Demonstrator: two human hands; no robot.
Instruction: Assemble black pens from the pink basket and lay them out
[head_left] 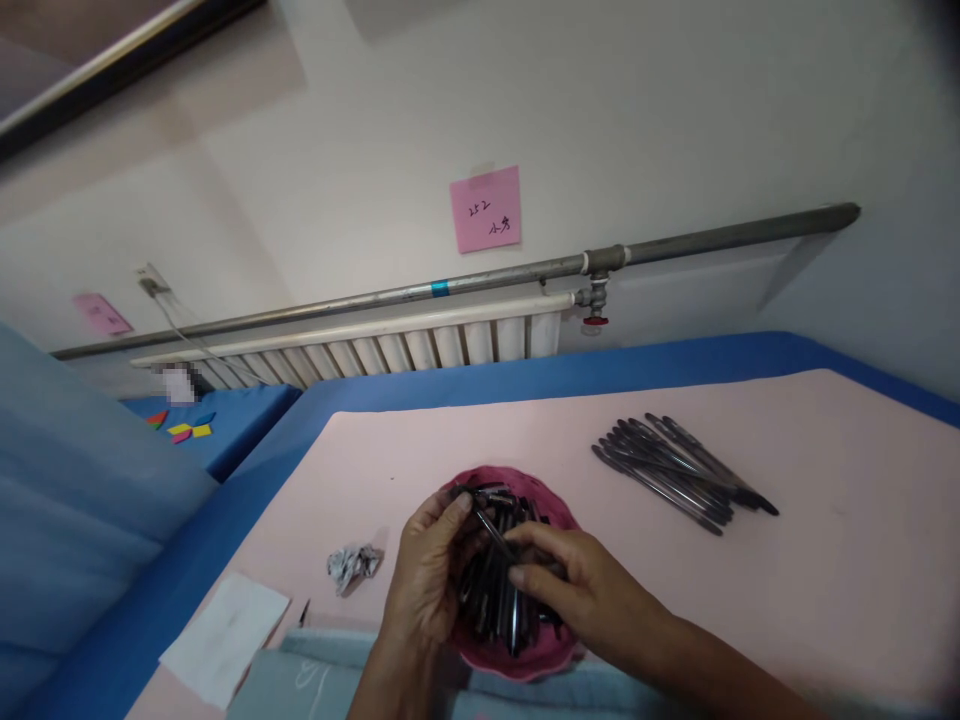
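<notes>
Over a dark pink bowl (517, 665) with a wavy rim, both my hands hold one dark pen (491, 524). My left hand (429, 565) pinches its upper left end between thumb and fingers. The fingers of my right hand (562, 575) are closed round its lower right end. Beneath them, the bowl is filled with several black and clear pen parts (499, 595), partly hidden by my hands. To the right, a pile of dark pens (667, 470) lies on the pink sheet (825, 560).
A crumpled paper ball (352, 566) and a white paper sheet (225, 638) lie on the left. Light blue cloth (300, 680) runs along the near edge. Behind the table stand a radiator (420, 345) and a metal pipe (360, 300); a blue curtain (67, 520) hangs at far left.
</notes>
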